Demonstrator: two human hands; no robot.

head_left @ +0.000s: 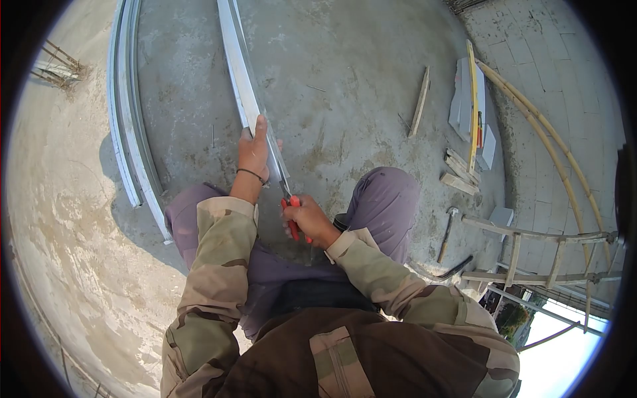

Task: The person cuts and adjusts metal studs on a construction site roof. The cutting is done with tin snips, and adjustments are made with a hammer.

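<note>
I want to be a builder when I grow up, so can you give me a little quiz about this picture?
1. What does the right hand hold?
A) a paintbrush
B) a red-handled tool
C) a bucket

2. True or false: the left hand grips a long silver strip.

3. Fill in the blank: the jacket sleeves have a ____ pattern.

Key: 1. B; 2. true; 3. camouflage

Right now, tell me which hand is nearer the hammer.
Right: your right hand, on the red-handled snips, is left of the hammer; your left hand, on the metal channel, is farther left and forward.
</note>
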